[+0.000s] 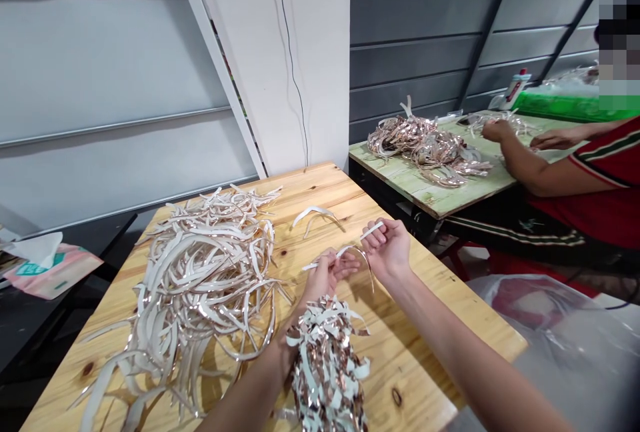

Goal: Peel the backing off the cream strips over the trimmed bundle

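Over the wooden table, my left hand [330, 273] pinches a thin white-and-copper strip [345, 251], with its other fingers partly stretched out. My right hand [386, 247] is closed on a white strip end that sticks out above its fingers; a copper-coloured length hangs in the gap between the hands. Whether both hands hold one and the same strip I cannot tell. Close below my left wrist lies a bundle of short, curled white and copper foil pieces [327, 365]. A large tangled heap of long white-and-copper strips [200, 272] covers the left of the table.
Two loose strips [315, 212] lie on the wooden table [410, 365] beyond my hands. At right, a person in a red shirt [600, 185] works at a green table [445, 202] with another strip heap [425, 142]. A tissue pack [55, 272] and a clear plastic bag [550, 339] flank my table.
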{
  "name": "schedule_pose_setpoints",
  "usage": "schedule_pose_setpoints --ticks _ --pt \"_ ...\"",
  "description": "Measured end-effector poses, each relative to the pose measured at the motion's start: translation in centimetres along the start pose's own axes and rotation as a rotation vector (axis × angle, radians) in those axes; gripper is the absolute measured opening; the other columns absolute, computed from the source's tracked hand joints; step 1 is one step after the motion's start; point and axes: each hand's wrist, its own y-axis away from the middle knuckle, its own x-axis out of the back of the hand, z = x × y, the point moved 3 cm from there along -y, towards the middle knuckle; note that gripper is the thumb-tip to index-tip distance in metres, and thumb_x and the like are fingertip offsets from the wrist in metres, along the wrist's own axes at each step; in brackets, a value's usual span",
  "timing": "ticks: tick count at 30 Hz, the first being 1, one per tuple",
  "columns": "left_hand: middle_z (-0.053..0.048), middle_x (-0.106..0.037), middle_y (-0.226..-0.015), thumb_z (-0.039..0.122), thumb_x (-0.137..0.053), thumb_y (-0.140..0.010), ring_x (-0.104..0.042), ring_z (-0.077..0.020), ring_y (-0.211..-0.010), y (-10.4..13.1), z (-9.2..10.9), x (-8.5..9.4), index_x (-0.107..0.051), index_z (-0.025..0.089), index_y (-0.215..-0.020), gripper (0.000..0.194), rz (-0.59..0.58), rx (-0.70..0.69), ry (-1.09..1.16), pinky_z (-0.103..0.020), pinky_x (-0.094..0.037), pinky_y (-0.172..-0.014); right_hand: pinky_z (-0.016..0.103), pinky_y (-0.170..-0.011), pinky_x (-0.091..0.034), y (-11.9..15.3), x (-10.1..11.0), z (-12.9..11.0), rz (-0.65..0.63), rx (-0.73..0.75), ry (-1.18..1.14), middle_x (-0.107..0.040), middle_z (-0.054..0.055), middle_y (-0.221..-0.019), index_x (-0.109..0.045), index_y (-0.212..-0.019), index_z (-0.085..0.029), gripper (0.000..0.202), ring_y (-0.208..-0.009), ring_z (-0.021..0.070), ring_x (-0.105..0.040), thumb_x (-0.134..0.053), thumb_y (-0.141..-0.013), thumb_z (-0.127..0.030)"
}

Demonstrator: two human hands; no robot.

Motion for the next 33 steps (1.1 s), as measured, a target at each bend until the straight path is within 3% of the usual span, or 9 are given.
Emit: schedule_pose_setpoints --ticks 2,5,7,12,16,19,24,28,33 --pt "-0.008 -0.072 -0.089 0.046 -0.064 -0.082 -0.072 -0.0235 -0.08 -0.1 0.2 0.6 -0.048 0.02 -0.064 0.035 0.051 -0.073 -0.009 -0.038 -0.056 -0.081 0.022 -0.041 -0.032 -0.2 0.1 -0.2 0.027 0.033 0.002 -0.028 -0.008 -0.054 -0.031 -0.063 -0.022 0.031 -0.044 0.009 -0.032 -0.057 -0.079 -0.029" --pt "-0.008 -0.073 -0.103 0.044 -0.064 -0.087 -0.071 -0.0234 -0.093 0.2 0.7 1.0 -0.054 0.02 -0.072 0.03 0.1 -0.19 -0.026 -0.037 -0.053 -0.091 0.026 -0.048 -0.043 -0.3 0.1 0.1 0.014 0.036 0.059 -0.044 -0.004 -0.063 -0.042 -0.072 -0.024 0.033 -0.056 0.0144 -0.05 -0.054 -0.087 -0.05" --pt "-0.008 -0.072 -0.108 0.044 -0.061 -0.089 -0.07 -0.0252 -0.098 0.6 1.1 1.0 -0.057 0.02 -0.075 0.028 0.106 -0.271 -0.046 -0.039 -0.052 -0.092 0.029 -0.05 -0.045 -0.3 0.0 0.6 -0.035 0.049 0.189 -0.051 -0.002 -0.068 -0.046 -0.077 -0.025 0.038 -0.061 0.0173 -0.055 -0.054 -0.087 -0.06" --pt "-0.006 -0.07 -0.093 0.044 -0.06 -0.089 -0.065 -0.0251 -0.094 1.0 1.5 0.7 -0.061 0.021 -0.071 0.029 0.078 -0.381 -0.062 -0.038 -0.053 -0.086 0.025 -0.054 -0.04 -0.2 0.6 2.3 -0.147 0.302 0.844 -0.055 -0.004 -0.066 -0.055 -0.08 -0.023 0.032 -0.058 0.0142 -0.05 -0.083 -0.074 -0.037" --pt "-0.007 -0.064 -0.09 0.051 -0.06 -0.085 -0.061 -0.0241 -0.092 0.8 1.6 1.0 -0.058 0.021 -0.072 0.033 0.091 -0.403 -0.048 -0.037 -0.052 -0.084 0.026 -0.056 -0.039 -0.1 0.7 3.2 -0.294 0.288 1.186 -0.061 0.001 -0.065 -0.061 -0.071 -0.019 0.03 -0.06 0.0157 -0.053 -0.064 -0.092 -0.04" --pt "-0.005 -0.059 -0.081 0.06 -0.058 -0.085 -0.057 -0.0214 -0.082 1.0 1.8 1.1 -0.056 0.021 -0.073 0.041 0.084 -0.395 -0.102 -0.034 -0.05 -0.079 0.027 -0.062 -0.04 0.6 0.0 3.1 -0.446 0.309 1.315 -0.065 0.002 -0.069 -0.061 -0.07 -0.019 0.033 -0.065 0.0169 -0.058 -0.052 -0.099 -0.031" --pt "0.0 -0.05 -0.069 0.055 -0.061 -0.09 -0.046 -0.0172 -0.068 1.5 2.1 1.2 -0.056 0.022 -0.073 0.037 0.114 -0.318 -0.315 -0.029 -0.041 -0.068 0.027 -0.06 -0.037 1.9 -0.8 3.3 -0.599 0.358 1.362 -0.062 0.0 -0.065 -0.056 -0.069 -0.02 0.028 -0.06 0.016 -0.056 -0.051 -0.097 -0.023" --pt "-0.002 -0.053 -0.072 0.062 -0.05 -0.094 -0.051 -0.0198 -0.072 1.2 1.8 1.2 -0.055 0.023 -0.072 0.045 0.113 -0.291 -0.366 -0.031 -0.044 -0.071 0.027 -0.06 -0.039 1.6 -0.3 3.6 -0.51 0.285 1.231 -0.063 0.001 -0.066 -0.058 -0.069 -0.02 0.028 -0.061 0.0165 -0.056 -0.051 -0.096 -0.025" --pt "-0.003 -0.06 -0.075 0.064 -0.056 -0.09 -0.059 -0.0207 -0.074 0.2 0.9 1.2 -0.06 0.024 -0.075 0.043 0.037 -0.283 -0.15 -0.033 -0.05 -0.076 0.027 -0.056 -0.04 0.8 -0.3 3.4 -0.373 0.151 0.964 -0.052 -0.003 -0.055 -0.05 -0.062 -0.021 0.032 -0.055 0.0141 -0.052 -0.056 -0.091 -0.033"
